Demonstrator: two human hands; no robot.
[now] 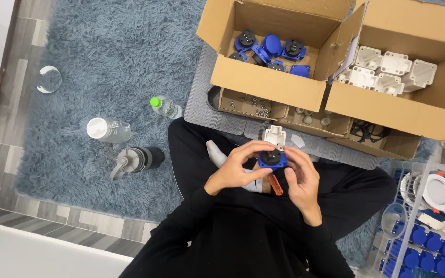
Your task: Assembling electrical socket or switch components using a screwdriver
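I sit cross-legged in black clothes on a shaggy blue-grey rug. Both hands hold a blue socket part (pixel 273 158) with a black round centre, joined to a white housing (pixel 275 137) at its far end. My left hand (pixel 235 171) grips it from the left, fingers curled over the top. My right hand (pixel 300 175) holds its right side. An orange-handled screwdriver (pixel 275 184) lies in my lap just below the hands.
A cardboard box (pixel 263 82) of blue socket parts stands ahead, and a second box (pixel 387 110) with white housings to its right. Shallow trays (pixel 251 105) hold screws. Three bottles (pixel 108 129) lie left on the rug. A clear crate (pixel 428 226) of blue parts sits right.
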